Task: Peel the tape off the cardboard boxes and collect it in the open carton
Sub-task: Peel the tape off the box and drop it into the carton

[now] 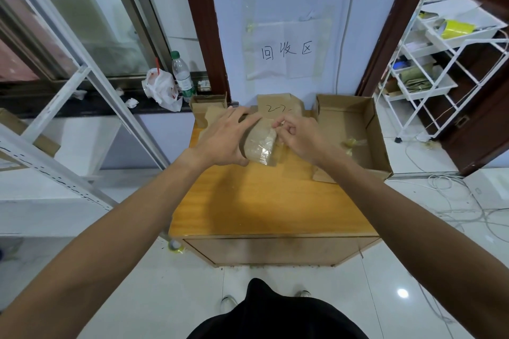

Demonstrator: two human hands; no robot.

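A flattened cardboard box (pixel 278 110) marked "2-7" lies at the back of the yellow wooden table (pixel 261 201). A wide strip of clear tape (pixel 261 147), partly lifted from the box, hangs between my hands. My left hand (pixel 223 140) rests on the cardboard with its fingers spread, thumb beside the tape. My right hand (pixel 298 135) pinches the tape's upper edge. The open carton (pixel 377 143) stands at the table's right end, with crumpled yellowish tape (pixel 352 143) inside it.
A smaller cardboard box (pixel 208 107) stands at the back left. Behind it, on a dark sill, are a water bottle (pixel 181 77) and a plastic bag (pixel 161 88). A white wire rack (pixel 440 63) stands to the right. Cables (pixel 454 201) lie on the floor.
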